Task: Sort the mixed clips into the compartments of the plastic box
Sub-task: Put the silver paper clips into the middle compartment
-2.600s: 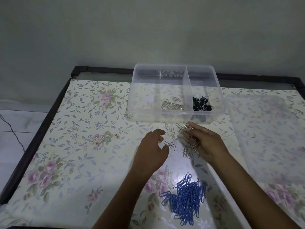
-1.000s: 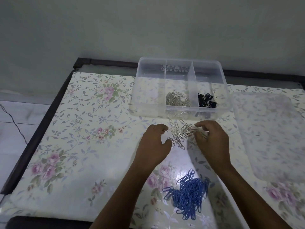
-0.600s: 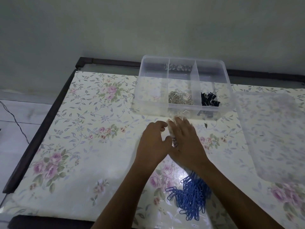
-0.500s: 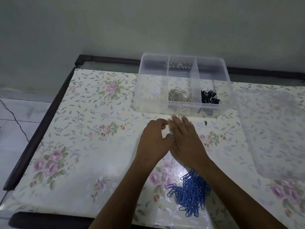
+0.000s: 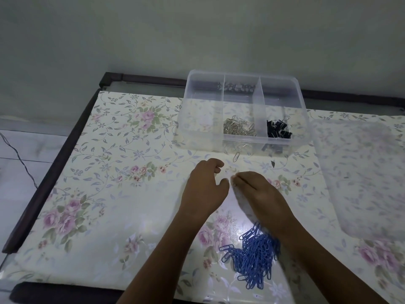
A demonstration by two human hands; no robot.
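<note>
Toward 6 o'clock from the plastic box, left hand has drawn apart, loosely curled, empty; right hand bunched, contents unclear.

No text, label, brand, number or sign can be read anywhere in the view. A dark patterned strip shows through the far wall of the plastic box, but it is too blurred to tell whether it is print. The cloth on the worktop carries only a flower and leaf pattern, with no lettering.
</note>
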